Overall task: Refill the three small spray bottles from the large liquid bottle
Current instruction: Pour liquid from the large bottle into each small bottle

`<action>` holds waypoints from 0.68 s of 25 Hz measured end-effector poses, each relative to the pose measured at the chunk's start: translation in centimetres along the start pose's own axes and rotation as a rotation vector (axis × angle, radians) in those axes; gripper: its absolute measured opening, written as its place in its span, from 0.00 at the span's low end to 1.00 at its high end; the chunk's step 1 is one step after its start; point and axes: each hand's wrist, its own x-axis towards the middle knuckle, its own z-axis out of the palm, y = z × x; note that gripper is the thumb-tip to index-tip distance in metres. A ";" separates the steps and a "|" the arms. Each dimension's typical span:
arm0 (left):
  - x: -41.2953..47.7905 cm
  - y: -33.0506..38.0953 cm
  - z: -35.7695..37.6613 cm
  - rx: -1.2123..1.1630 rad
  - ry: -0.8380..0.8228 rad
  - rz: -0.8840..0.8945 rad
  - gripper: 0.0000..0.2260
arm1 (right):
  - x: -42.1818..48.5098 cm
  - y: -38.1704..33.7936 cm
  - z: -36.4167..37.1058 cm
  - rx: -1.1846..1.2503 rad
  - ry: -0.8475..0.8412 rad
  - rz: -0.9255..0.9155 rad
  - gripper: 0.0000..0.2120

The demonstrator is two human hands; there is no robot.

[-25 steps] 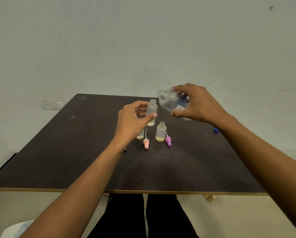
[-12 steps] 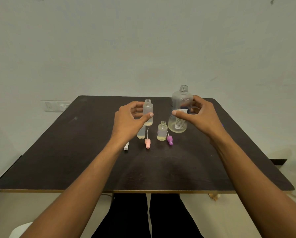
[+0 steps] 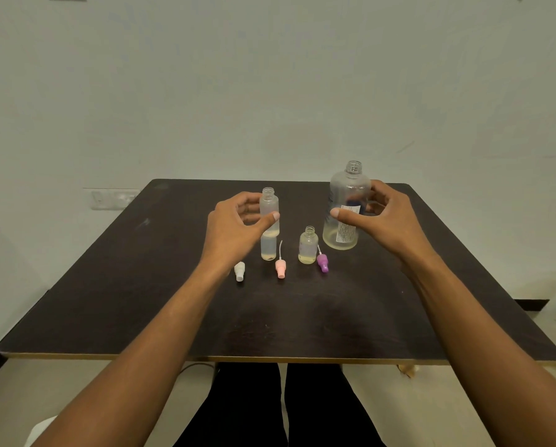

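On the dark table (image 3: 141, 285) my left hand (image 3: 234, 230) pinches a small clear spray bottle (image 3: 269, 208), uncapped, with a little yellowish liquid at its bottom. I cannot tell whether its base rests on the table. Just in front of it stands a second small bottle (image 3: 268, 250), and a third small bottle (image 3: 308, 245) is to the right. The large liquid bottle (image 3: 346, 201) stands upright and uncapped. My right hand (image 3: 386, 221) curls loosely around it, thumb on the label. Three spray tops lie in a row: white (image 3: 240, 271), pink (image 3: 280, 269), purple (image 3: 322, 262).
A wall socket plate (image 3: 112, 199) sits behind the table's far left corner. The table's near edge (image 3: 270, 359) runs across above legs in black trousers (image 3: 283, 408). The plain wall is right behind the table.
The large bottle went from tilted over the small bottle to standing upright on the table at the right. My left hand kept its small bottle in about the same place.
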 end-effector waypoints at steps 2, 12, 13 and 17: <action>0.3 -0.4 -0.9 0.015 0.015 -0.003 0.16 | 0.0 0.2 0.1 -0.015 -0.001 -0.003 0.32; 1.9 -7.3 -5.1 0.140 0.117 -0.139 0.16 | -0.6 1.5 -0.1 0.026 -0.001 0.015 0.33; 1.8 -8.0 -5.2 0.151 0.114 -0.154 0.16 | -0.7 1.6 -0.2 0.030 0.001 0.016 0.33; 1.5 -9.8 -4.6 0.165 0.094 -0.178 0.17 | -1.0 2.2 -0.5 0.042 0.020 0.022 0.32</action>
